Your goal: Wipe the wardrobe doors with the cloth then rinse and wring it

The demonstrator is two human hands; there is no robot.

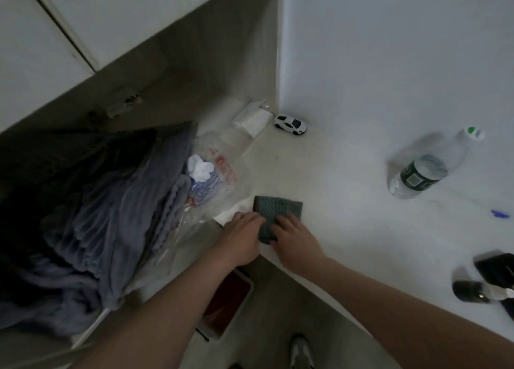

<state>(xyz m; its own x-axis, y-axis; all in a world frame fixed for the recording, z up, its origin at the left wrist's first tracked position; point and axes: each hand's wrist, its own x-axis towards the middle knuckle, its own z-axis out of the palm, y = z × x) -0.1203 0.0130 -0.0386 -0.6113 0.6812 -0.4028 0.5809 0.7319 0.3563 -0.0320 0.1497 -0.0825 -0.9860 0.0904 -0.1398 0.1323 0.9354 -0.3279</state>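
Cloth is the thing to handle now: the small grey-green square cloth with a woven waffle texture [275,213] lies folded flat near the front edge of the white counter [347,157]. Your left hand [241,239] and right hand [292,240] both rest on its near part, fingers pressing the fabric; whether they pinch it or only press, I cannot tell. It looks soft, light and limp, so I think you should take it by a corner or bunch it in one palm. If it is wet, it will sag and drip.

For containers, the clear plastic water bottle with a dark green label [420,174] lies on its side to the right, cap on, seemingly with some water inside. To the left, the thin transparent plastic bag with red print [219,171] holds crumpled white paper.
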